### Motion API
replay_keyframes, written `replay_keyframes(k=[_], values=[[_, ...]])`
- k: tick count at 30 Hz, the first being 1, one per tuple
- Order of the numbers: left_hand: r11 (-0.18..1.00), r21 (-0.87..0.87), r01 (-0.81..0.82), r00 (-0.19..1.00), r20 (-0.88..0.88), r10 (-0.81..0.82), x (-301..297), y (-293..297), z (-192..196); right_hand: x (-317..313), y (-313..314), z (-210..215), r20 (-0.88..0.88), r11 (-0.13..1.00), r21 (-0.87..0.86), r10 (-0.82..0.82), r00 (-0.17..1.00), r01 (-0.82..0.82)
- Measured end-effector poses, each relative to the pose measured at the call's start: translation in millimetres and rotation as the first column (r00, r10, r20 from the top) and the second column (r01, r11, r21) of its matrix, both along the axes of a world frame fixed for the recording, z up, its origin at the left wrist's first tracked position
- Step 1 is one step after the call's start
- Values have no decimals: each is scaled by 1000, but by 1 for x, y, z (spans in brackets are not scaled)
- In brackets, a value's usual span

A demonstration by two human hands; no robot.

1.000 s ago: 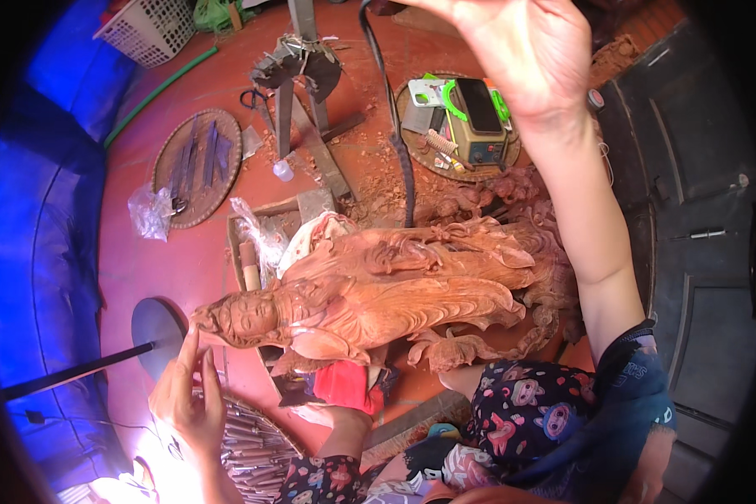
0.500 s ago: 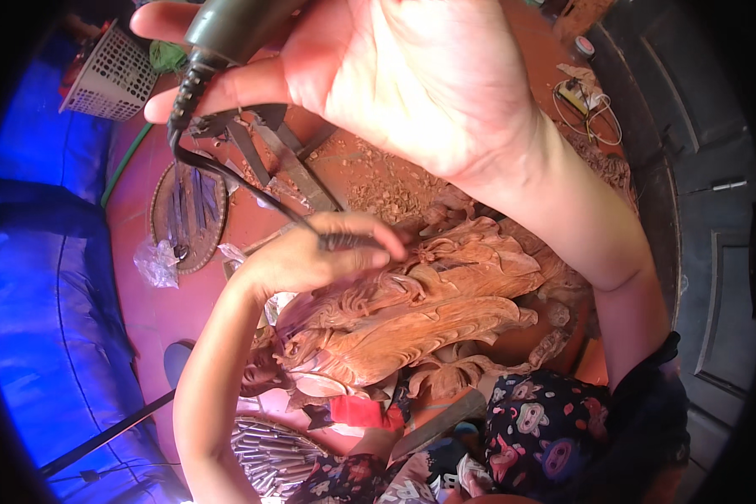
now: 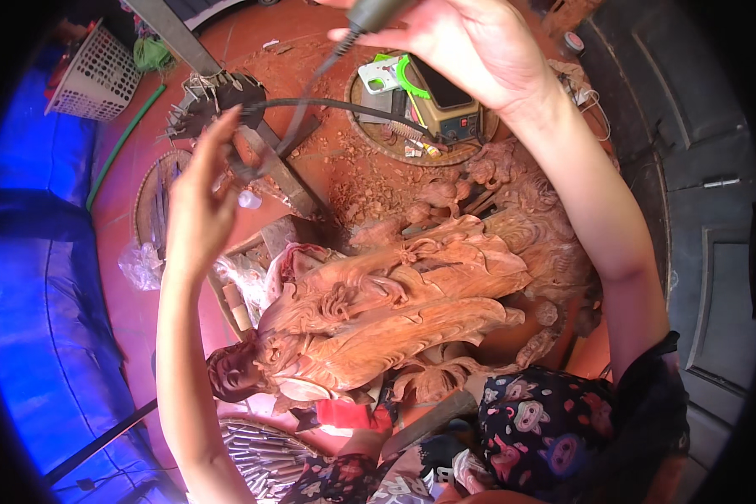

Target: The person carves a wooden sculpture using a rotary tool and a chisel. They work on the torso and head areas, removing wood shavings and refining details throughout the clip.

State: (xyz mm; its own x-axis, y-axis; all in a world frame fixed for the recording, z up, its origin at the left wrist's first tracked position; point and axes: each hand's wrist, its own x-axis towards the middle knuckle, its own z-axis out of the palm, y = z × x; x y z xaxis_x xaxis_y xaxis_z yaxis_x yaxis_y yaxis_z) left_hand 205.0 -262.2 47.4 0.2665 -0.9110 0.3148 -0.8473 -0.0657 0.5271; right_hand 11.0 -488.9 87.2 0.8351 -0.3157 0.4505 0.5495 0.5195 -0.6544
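We see one large carved wooden sculpture [image 3: 395, 319] lying on its side across the middle of the red floor [image 3: 126, 252], its carved head toward the lower left and smaller carved figures clustered at its upper right. One dark rotary carving handpiece [image 3: 370, 13] sits at the top edge of the view, clamped in our right hand [image 3: 470, 46], whose fingers wrap its body while the tip points down and left. One black flexible cable [image 3: 336, 105] runs from it, curving left across the floor toward a metal stand [image 3: 218, 92]. Our left hand [image 3: 202, 202] is raised over the left part of the floor with fingers spread apart and extended upward, holding nothing; its fingertips are near the cable, though we cannot tell whether they touch it.

One boxy yellowish power unit [image 3: 449, 105] with a dark top rests on a round woven tray [image 3: 412, 147] above the sculpture, and one small green-and-white rectangular packet [image 3: 382, 76] lies just beside it. One white lattice plastic basket [image 3: 97, 76] stands at the upper left, next to one green hose [image 3: 126, 143]. A second round woven tray [image 3: 155, 202] lies partly behind our left wrist. A crumpled clear plastic bag [image 3: 139, 265] sits near it. A fan of many slim metal chisels [image 3: 269, 454] spreads at the bottom. Both forearms rise from the lower edge, the right one reaching far up.
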Motion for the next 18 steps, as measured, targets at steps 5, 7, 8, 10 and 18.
replay_keyframes(k=[5,7,8,10,18], values=[[932,337,131,984,-158,-81,-33,27,21,-34,-25,-21,-337,624,-774,-549,765,107],[934,334,124,989,-123,-87,-35,46,22,-27,-39,-46,-251,335,-942,-680,689,-12],[934,337,119,982,-179,-61,-29,59,21,-25,-42,-55,-218,231,-971,-715,664,-70],[934,352,61,984,-177,2,-24,79,21,-18,-56,-83,-364,315,-929,-695,620,-193],[942,328,-78,990,-84,111,-21,152,38,2,-47,-157,-918,829,-394,-331,219,-398]])
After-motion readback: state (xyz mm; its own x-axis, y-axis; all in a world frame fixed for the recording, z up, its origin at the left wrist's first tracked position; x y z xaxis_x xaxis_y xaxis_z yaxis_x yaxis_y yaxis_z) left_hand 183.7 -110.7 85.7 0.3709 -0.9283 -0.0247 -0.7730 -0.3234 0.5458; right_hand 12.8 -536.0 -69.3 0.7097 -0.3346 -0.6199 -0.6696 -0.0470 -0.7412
